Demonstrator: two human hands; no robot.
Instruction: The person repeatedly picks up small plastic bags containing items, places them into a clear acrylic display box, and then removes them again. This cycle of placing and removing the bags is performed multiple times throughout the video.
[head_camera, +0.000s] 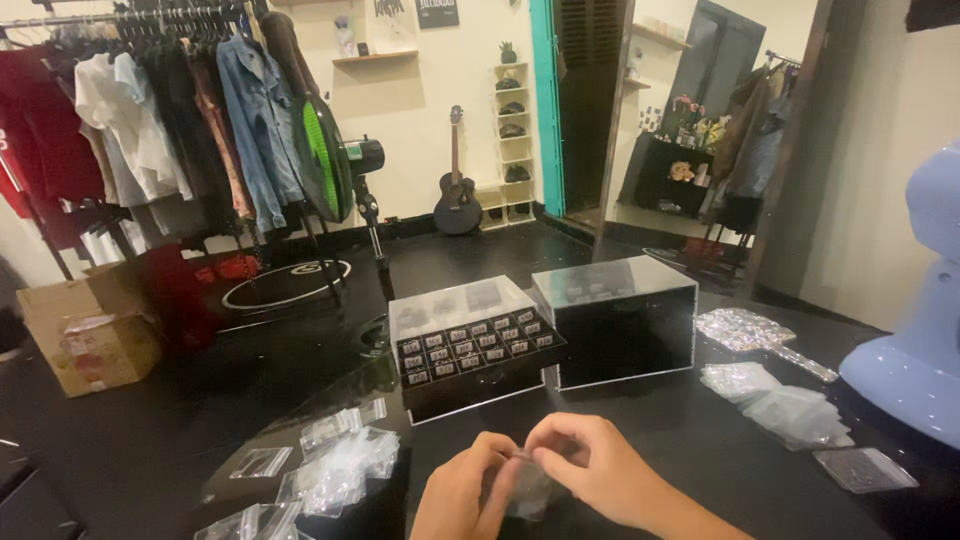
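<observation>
Both hands are working at the near edge of the black bench. Left hand (462, 495) and right hand (590, 465) are meeting fingertip to fingertip, each grip pinched together on one small clear plastic bag (530, 490) held between them, just above the bench top (620, 420). What's inside the bag is too blurred to tell.

Toward the near-left corner a loose pile of empty clear zip bags (330, 465) is lying flat, some overlapping. Near the right edge another heap of clear bags (775, 400) is sitting, with a flat dark tray (865, 468) just beside it.

Mid-bench, a black drawer box with a clear lid (470, 345) is standing with its top drawer pulled out, rows of small labelled compartments showing. A second box, clear-topped and black-sided (620, 320), is standing just beside it on the right, closed. Behind that, a glittery handled item (755, 332) is lying flat. A pale blue rounded object (915, 330) is occupying the right edge.

Beyond the bench: cardboard box (85, 335) on the floor, standing fan (335, 160), clothes rack (150, 110), ukulele (457, 190) leaning against the far wall.
</observation>
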